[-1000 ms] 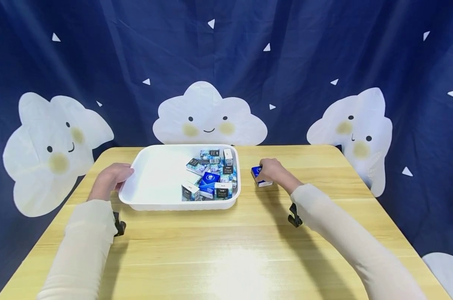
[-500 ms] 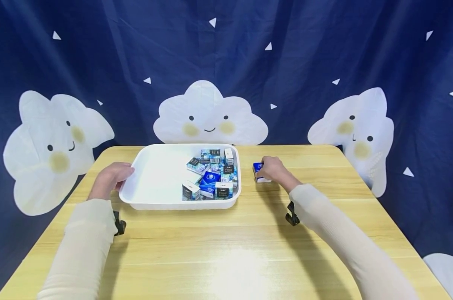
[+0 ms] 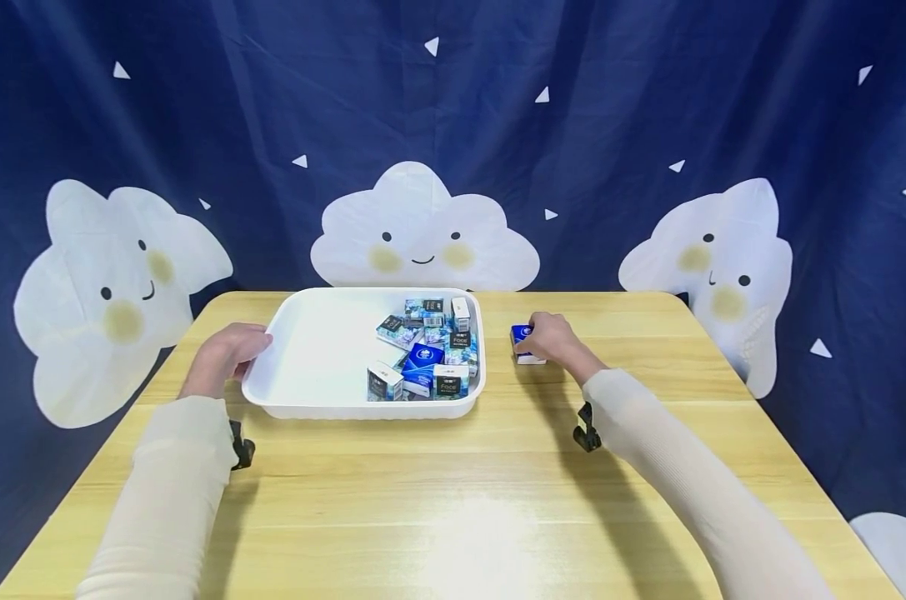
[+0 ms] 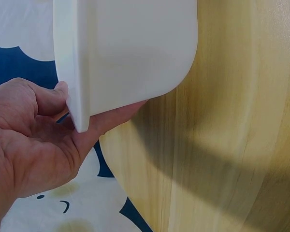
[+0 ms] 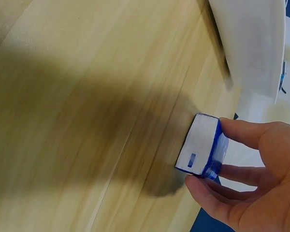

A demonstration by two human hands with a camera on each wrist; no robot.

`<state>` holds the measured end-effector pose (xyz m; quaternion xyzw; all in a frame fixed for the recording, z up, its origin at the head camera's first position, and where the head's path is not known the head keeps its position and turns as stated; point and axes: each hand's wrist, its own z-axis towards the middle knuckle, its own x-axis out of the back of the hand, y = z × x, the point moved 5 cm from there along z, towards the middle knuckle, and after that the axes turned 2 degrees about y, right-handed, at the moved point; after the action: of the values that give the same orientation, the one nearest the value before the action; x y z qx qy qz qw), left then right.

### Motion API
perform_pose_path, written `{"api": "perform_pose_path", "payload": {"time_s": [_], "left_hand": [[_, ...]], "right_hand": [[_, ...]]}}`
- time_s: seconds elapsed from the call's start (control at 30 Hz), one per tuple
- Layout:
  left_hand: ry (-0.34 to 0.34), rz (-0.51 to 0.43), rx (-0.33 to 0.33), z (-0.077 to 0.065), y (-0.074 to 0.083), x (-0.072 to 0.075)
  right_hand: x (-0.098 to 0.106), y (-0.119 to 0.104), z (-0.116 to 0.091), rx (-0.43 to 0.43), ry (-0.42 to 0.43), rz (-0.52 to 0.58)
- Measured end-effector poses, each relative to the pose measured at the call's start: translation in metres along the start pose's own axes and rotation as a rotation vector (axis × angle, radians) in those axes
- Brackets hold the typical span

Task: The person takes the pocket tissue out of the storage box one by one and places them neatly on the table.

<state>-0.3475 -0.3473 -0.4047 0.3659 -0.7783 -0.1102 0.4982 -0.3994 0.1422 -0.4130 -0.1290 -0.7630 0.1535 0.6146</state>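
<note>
At the left end of a white tray, my left hand holds the rim. In the left wrist view the thumb lies on the rim and the fingers reach under the tray's wall. To the right of the tray, my right hand pinches a small blue and white tissue pack. The right wrist view shows the thumb and fingers on opposite sides of the pack, its white side facing the camera, low over the wooden table.
Several patterned packs marked "Face" lie jumbled in the tray's right half, with a blue pack among them. The wooden table extends in front. A dark blue curtain with white clouds hangs behind it.
My right hand has turned the blue and white tissue pack straighter and shifted it slightly away from me. The left hand keeps its hold on the tray. The head view has swung a little.
</note>
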Motion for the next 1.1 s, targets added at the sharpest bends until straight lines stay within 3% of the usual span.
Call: {"api": "perform_pose_path", "payload": {"time_s": [0.23, 0.63, 0.87, 1.1], "left_hand": [[-0.01, -0.016, 0.006, -0.001, 0.001, -0.001], [-0.023, -0.011, -0.005, 0.002, -0.001, 0.001], [0.003, 0.003, 0.008, 0.003, -0.002, -0.001], [0.01, -0.007, 0.007, 0.0, -0.001, -0.001]], "right_hand": [[0.009, 0.013, -0.005, 0.034, 0.01, -0.002], [0.028, 0.061, -0.011, 0.035, 0.041, -0.063], [0.038, 0.089, -0.015, -0.009, 0.034, -0.024], [0.049, 0.116, -0.021, -0.051, 0.095, 0.008]]}}
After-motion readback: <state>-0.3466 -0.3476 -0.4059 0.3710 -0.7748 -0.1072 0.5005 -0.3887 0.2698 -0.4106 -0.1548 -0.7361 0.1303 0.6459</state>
